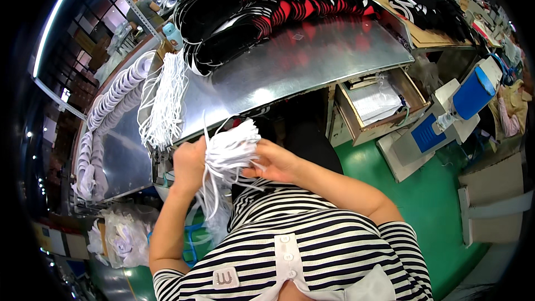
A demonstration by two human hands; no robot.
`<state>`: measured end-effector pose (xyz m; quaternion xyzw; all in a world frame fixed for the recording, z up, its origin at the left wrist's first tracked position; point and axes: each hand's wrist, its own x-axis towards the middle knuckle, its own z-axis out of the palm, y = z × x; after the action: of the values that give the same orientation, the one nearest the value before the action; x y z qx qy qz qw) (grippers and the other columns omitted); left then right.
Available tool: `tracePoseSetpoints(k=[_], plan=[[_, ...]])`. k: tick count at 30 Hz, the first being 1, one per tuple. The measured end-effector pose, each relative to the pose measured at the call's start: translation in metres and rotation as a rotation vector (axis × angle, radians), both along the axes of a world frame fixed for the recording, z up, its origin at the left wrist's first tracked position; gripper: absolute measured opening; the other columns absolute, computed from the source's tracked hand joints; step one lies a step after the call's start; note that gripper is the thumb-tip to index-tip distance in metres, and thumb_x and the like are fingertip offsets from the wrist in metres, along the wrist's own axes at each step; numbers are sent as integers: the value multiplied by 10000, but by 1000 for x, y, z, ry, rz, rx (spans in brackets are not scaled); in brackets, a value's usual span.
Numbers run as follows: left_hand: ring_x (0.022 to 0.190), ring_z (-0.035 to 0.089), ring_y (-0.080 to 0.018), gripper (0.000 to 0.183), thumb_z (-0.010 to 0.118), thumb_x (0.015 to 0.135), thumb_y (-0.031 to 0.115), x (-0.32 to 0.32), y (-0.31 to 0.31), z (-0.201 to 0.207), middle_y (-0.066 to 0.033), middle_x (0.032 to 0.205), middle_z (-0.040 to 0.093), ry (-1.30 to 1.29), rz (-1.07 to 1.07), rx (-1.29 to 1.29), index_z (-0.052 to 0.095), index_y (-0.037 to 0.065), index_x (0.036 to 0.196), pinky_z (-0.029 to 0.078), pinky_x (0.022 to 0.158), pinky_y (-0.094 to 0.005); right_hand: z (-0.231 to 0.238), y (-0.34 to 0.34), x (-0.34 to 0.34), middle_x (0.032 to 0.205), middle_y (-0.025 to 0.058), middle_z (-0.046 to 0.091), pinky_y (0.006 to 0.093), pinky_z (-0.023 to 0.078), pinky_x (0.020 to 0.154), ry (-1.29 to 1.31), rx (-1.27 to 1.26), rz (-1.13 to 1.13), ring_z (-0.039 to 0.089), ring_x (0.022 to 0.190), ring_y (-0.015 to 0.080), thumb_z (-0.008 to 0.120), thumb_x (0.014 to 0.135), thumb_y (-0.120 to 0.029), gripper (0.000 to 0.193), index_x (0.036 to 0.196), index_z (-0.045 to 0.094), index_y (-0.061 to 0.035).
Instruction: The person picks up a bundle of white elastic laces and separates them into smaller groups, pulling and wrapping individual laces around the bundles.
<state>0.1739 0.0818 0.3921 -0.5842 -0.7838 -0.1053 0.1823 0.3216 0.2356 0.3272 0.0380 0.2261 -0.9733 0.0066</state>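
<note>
- Floor (362,175), green, beneath and to the right of the worktop.
- Table (278,72), metal-topped, with near edge just beyond both hands.
- Stacked black-and-red pieces (278,3), in long overlapping rows at the back of the table.
- Machine (473,93), blue and pale grey, to the right, well apart from the hands.
- Nested white rings (117,97), in curving rows along the left side.
- Drawer (387,128), wooden, pulled open below the tabletop, with papers and clear plastic inside.
- Laid bundle of white cords (167,97), on the left of the table, lower ends at the near edge; apparent risk of sliding off if brushed by the left arm or snagged by a stray strand.
- Held bundle of white cords (237,142), between both hands, in front of the torso and clear of the tabletop; likely to splay or tangle if gripped unevenly.
- Left hand (189,164), curled closed at the left side of the held bundle, with strands in grip; possible loss of outer cords if loosened.
- Right hand (277,161), bent around the right side of the same bundle, closed on strands, some fingertips hidden.
- Loose cord ends (209,198), dangling below the left hand; could catch on clothing or pull free through uneven lengths.
</note>
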Motion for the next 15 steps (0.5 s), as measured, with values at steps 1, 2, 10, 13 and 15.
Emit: tracePoseSetpoints(k=[1, 2, 10, 13, 15], plan=[[571, 534, -349, 161, 636, 738, 189, -4, 0, -4, -134, 609, 546, -12, -28, -21, 543, 76, 804, 415, 547, -426, -12, 4, -7, 1089, 80, 601, 314, 537, 746, 131, -44, 80, 606, 932, 173, 531, 944, -164, 262, 1187, 525, -64], [581, 544, -351, 145, 630, 748, 183, -10, 0, -10, -136, 606, 541, -35, -38, -27, 547, 77, 804, 423, 542, -422, -23, 5, -14, 1058, 84, 610, 283, 534, 693, 262, -90, 169, 614, 892, 169, 513, 956, -173, 249, 1178, 527, -61], [594, 586, -264, 460, 481, 903, 416, -106, 28, -38, -152, 599, 585, -804, 658, 204, 557, 26, 672, 450, 565, -396, 45, 1, 22, 1072, 96, 506, 194, 448, 626, 588, 572, 395, 510, 633, 63, 449, 982, -180, 265, 1116, 578, 8], [606, 602, -320, 352, 542, 861, 357, -113, 37, -40, -164, 615, 578, -507, 473, 178, 538, 29, 734, 454, 579, -440, 47, 10, 33, 1149, 95, 487, 191, 455, 650, 452, 734, 231, 514, 644, 71, 421, 947, -53, 365, 1294, 514, 13], [635, 608, -374, 163, 535, 834, 213, -113, 48, -42, -159, 611, 565, -104, 281, 62, 536, 59, 889, 469, 577, -463, 53, 14, 45, 1093, 96, 533, 194, 452, 601, 363, 703, 229, 510, 606, 74, 408, 940, -23, 462, 1402, 401, -34]])
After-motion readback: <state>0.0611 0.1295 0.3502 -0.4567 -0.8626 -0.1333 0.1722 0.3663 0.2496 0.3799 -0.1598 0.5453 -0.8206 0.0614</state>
